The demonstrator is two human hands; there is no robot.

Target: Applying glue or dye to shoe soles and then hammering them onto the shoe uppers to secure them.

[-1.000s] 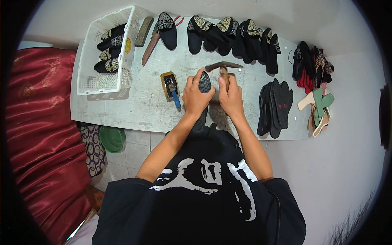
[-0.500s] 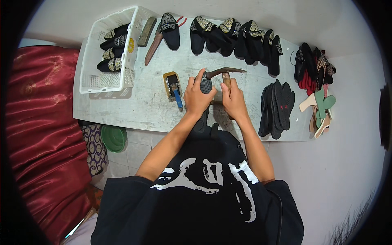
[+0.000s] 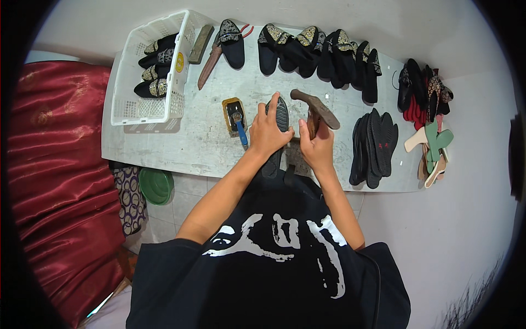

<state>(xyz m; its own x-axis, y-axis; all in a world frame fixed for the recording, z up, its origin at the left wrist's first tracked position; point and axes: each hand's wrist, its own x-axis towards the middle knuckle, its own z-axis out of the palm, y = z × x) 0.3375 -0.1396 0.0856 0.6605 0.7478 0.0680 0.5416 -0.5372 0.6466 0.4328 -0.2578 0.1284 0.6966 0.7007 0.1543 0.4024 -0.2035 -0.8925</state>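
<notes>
A black shoe point(image 3: 281, 114) is turned with its ridged sole facing up, near the table's front edge. My left hand point(image 3: 267, 134) is wrapped over its side, fingers along the sole and thumb across it. In my right hand point(image 3: 319, 147) is a hammer point(image 3: 316, 106), gripped by its wooden handle. The worn metal head is raised just right of the shoe and apart from it. Left of my left hand lies a glue tray point(image 3: 233, 111) with dark contents and a blue-handled brush point(image 3: 241, 131) resting in it.
A white plastic basket point(image 3: 178, 93) with finished shoes stands at the left. Several black shoes point(image 3: 304, 49) line the back edge. Black soles point(image 3: 373, 148) are stacked at right, beside green and beige pieces point(image 3: 433, 140). A sharpening block point(image 3: 201, 44) and sheathed tool point(image 3: 209, 68) lie behind.
The hammer head has swung off the shoe's toe to the right and turned. My left hand keeps its hold on the shoe, which has barely moved.
</notes>
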